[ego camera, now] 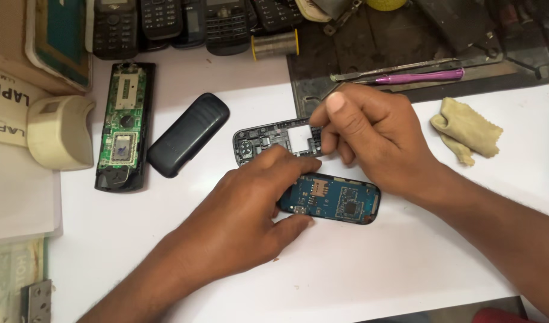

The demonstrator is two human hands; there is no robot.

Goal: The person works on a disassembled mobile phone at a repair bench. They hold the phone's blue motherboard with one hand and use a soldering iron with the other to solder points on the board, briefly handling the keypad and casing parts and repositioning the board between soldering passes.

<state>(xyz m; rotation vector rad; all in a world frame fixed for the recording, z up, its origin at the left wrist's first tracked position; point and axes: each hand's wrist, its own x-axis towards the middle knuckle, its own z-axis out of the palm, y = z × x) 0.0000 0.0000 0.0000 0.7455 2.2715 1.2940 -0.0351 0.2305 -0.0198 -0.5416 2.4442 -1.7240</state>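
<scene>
Your left hand (250, 203) lies palm down on the white tabletop (376, 269), its thumb and fingers closed around the near end of a blue circuit board (340, 203), a flat oblong with rounded ends, small metal chips and a gold card slot on its face; the board rests flat on the table just in front of you. Your right hand (370, 140) hovers just behind it, fingertips pinched on the edge of a black plastic phone frame (268, 140), a thin rim with a square window cut through it and a small round opening at its left end. The frame lies flat, just beyond the board and touching your left fingertips. To the left sits a smooth, glossy black back cover (187, 134), curved and lying at a slant, and past it a second opened phone (123, 128), its black shell holding a green circuit board with a metal shield. A cream plastic piece (59, 131) with rounded corners sits at the far left. Behind, a row of dark keypad phones (184, 21) lines the edge, beside a spool of solder wire (274, 43). On the dark mat (370, 48) lie metal tweezers (394, 69) and a purple tool (424, 76). A crumpled yellowish cloth (466, 128) lies to the right.
</scene>
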